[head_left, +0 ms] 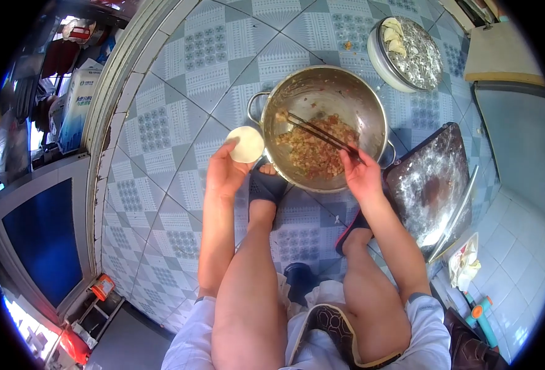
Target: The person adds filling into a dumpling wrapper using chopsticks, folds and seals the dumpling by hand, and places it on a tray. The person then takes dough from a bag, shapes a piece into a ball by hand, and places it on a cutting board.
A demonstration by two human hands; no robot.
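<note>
My left hand [226, 169] holds a round, pale dough wrapper [246, 145] by its edge, just left of a large steel pot [352, 86]. Between the fingers of my right hand [362, 172] is a pair of dark chopsticks [322, 132], reaching over the pot. Their tips pinch a small lump of filling [281, 116] near the pot's left wall. Chopped filling [322, 151] with pinkish and green bits covers the pot's bottom. The pot stands on the floor in front of my feet.
At the upper right, several folded dumplings [394, 37] lie on a floured round lid [417, 58] atop a white container. A dark floured board [429, 179] rests to the right of my right arm. Patterned tiles [192, 98] cover the floor. A door frame [109, 111] runs along the left.
</note>
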